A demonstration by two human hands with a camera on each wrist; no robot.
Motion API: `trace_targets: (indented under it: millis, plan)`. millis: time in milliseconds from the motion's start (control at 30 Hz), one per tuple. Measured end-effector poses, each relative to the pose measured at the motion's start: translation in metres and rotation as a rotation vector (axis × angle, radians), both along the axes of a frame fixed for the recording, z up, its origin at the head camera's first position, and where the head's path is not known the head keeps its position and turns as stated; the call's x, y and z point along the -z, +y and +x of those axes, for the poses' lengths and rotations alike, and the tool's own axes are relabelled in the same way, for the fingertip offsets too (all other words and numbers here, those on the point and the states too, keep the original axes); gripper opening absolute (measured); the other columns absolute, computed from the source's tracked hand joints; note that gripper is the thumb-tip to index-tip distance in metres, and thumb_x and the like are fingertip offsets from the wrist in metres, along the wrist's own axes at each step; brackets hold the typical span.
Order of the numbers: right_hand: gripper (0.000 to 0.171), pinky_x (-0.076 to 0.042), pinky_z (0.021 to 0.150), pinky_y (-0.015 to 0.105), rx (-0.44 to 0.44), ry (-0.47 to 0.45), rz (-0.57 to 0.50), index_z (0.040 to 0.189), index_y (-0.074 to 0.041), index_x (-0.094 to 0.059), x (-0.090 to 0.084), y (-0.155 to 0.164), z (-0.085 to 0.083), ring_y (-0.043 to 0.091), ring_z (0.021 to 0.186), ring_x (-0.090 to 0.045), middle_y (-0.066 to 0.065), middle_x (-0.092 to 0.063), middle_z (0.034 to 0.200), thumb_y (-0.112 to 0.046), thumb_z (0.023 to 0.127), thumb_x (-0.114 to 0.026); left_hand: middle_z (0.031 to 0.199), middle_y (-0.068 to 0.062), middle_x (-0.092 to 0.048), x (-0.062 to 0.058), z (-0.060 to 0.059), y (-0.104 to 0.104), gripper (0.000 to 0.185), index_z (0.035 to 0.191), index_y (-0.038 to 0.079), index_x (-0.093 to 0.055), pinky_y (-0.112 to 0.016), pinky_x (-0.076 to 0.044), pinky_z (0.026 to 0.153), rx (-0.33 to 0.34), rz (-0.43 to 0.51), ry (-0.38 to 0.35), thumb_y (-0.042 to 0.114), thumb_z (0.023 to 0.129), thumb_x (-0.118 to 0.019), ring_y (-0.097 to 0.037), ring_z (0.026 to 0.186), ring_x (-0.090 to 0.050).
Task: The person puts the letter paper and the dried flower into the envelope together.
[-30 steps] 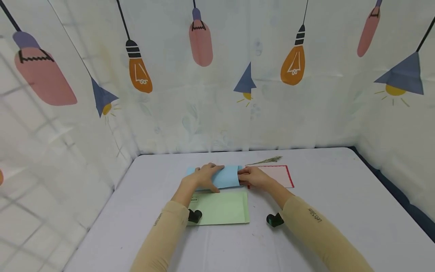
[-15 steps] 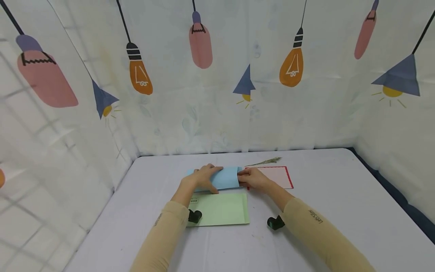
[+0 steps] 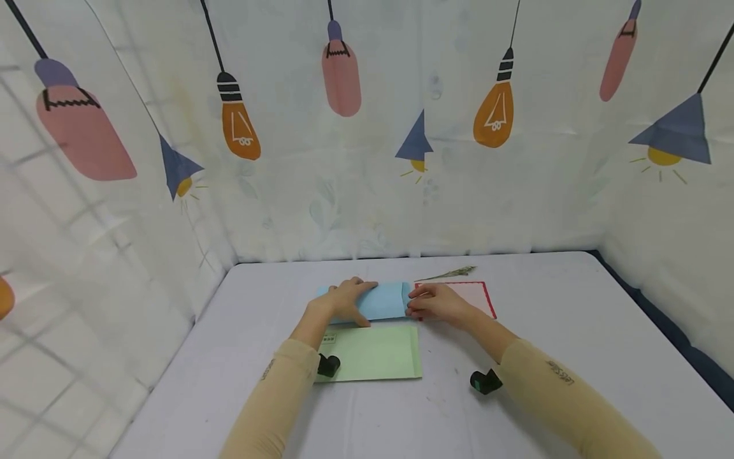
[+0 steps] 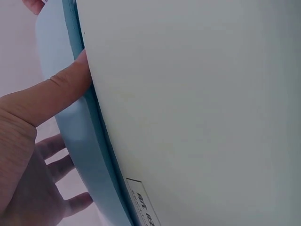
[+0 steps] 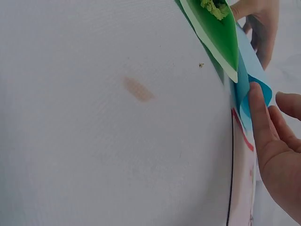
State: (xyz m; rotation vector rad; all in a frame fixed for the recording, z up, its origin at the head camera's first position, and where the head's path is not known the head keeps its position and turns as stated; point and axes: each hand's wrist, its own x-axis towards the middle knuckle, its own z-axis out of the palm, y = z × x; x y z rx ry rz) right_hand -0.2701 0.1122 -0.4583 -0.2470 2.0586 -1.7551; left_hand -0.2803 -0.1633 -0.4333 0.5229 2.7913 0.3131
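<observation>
My left hand [image 3: 344, 301] spans a light blue envelope [image 3: 387, 301] and holds it between thumb and fingers. The left wrist view has the thumb [image 4: 61, 89] on the near edge and the other fingers along the far side. At the envelope's right end is my right hand [image 3: 438, 305], its index fingertip against the bulging mouth [image 5: 256, 96] and its thumb apart. In front lies a pale green envelope [image 3: 373, 354]; yellow-green dried flowers [image 5: 215, 8] show in its open end in the right wrist view.
A pale pink card with a red border [image 3: 474, 294] lies right of the blue envelope, partly under the right hand. Behind it rests a dried plant sprig [image 3: 455, 273]. All are on a white-covered table [image 3: 545, 299], backed by a printed curtain [image 3: 367, 191].
My right hand has drawn back to the right, its fingers out of the blue envelope's mouth, and the forearm has shifted right. My left hand stays in place.
</observation>
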Motion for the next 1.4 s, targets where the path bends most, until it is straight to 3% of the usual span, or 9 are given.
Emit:
trace_targets:
  millis: [267,833,1133,1400]
  plan:
    - [0.031,-0.058,0.088,0.037,0.006,0.048,0.066,0.124,0.006,-0.061,-0.012,0.016,0.009,0.026,0.096,-0.071,0.015,-0.072,0.104,-0.011,0.100,-0.069,0.160,-0.008,-0.034,-0.004,0.002,0.000,0.100,0.162,0.030,-0.034,-0.063,-0.034,0.108,0.006,0.006,-0.004,0.045,0.079,-0.089,-0.037,0.143,-0.035]
    - [0.042,-0.057,0.088,0.036,-0.033,0.117,0.160,0.135,0.010,-0.054,-0.023,0.077,0.015,0.027,0.099,-0.065,0.024,-0.066,0.120,-0.017,0.104,-0.061,0.160,-0.008,-0.035,-0.001,0.001,-0.001,0.100,0.162,0.029,-0.035,-0.062,-0.032,0.110,0.022,0.014,0.015,0.045,0.079,-0.089,-0.034,0.144,-0.035]
    - [0.046,-0.057,0.083,0.033,0.005,0.154,0.182,0.136,0.011,-0.054,-0.021,0.112,0.009,0.027,0.098,-0.063,0.025,-0.063,0.116,-0.019,0.103,-0.064,0.160,-0.007,-0.034,-0.002,0.002,-0.002,0.099,0.162,0.031,-0.035,-0.065,-0.036,0.105,0.008,0.016,0.004,0.045,0.080,-0.089,-0.041,0.141,-0.037]
    - [0.045,-0.056,0.083,0.037,0.095,0.221,0.330,0.138,0.010,-0.052,-0.022,0.130,0.007,0.030,0.099,-0.062,0.026,-0.060,0.123,-0.016,0.103,-0.062,0.158,-0.010,-0.036,-0.005,0.003,-0.001,0.099,0.161,0.026,-0.036,-0.062,-0.031,0.110,0.035,0.015,0.011,0.044,0.080,-0.089,-0.034,0.143,-0.036]
